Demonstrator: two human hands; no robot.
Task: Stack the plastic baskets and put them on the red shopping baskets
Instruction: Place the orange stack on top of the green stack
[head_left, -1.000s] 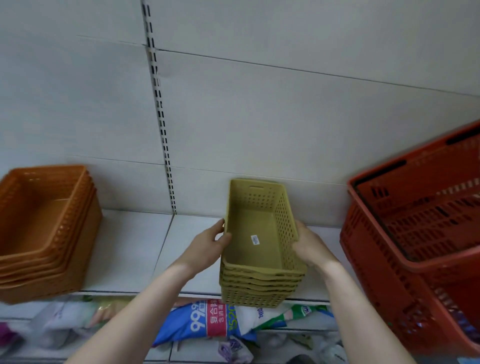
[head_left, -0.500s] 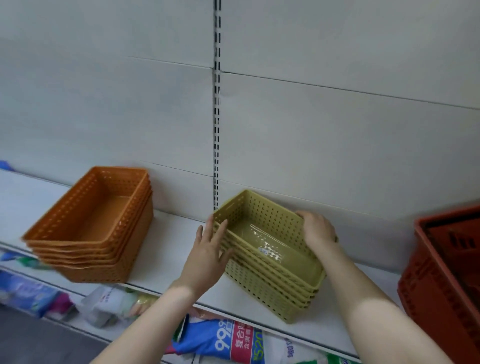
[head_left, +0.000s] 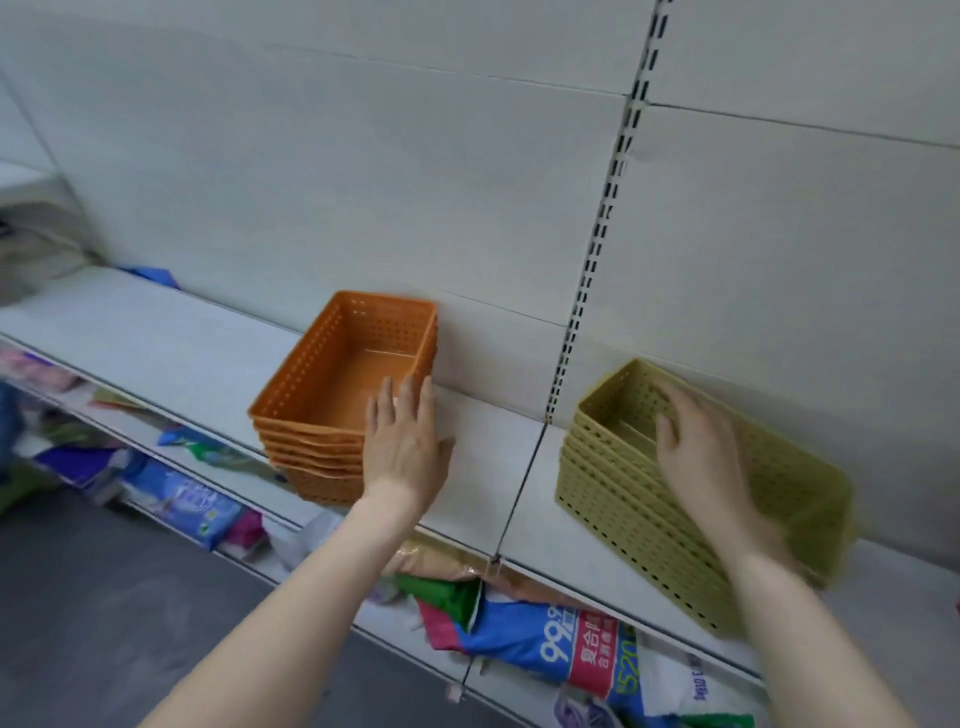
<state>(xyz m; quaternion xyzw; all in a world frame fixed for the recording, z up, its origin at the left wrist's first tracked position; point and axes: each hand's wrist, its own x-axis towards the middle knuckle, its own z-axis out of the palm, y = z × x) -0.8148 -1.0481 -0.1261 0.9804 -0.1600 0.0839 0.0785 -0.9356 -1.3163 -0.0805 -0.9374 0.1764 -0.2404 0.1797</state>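
Orange stack (head_left: 345, 400) and green stack (head_left: 696, 488) apart on shelf (head_left: 156, 343); left hand (head_left: 405, 441) spread, right hand (head_left: 701, 452) blurred, empty-looking; merging left.

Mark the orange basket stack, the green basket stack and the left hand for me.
orange basket stack (head_left: 311, 431): head view, near rim.
green basket stack (head_left: 618, 499): head view, perforated side wall.
left hand (head_left: 402, 441): head view, back of hand.

Two basket stacks (head_left: 332, 415) (head_left: 649, 499) (orange, olive), two hands (head_left: 405, 441) (head_left: 701, 457)

One head-worn camera looks forward and down, tilted, close on a white shelf (head_left: 171, 343) against the wall panel (head_left: 363, 156); both forearms reach in from the bottom edge.
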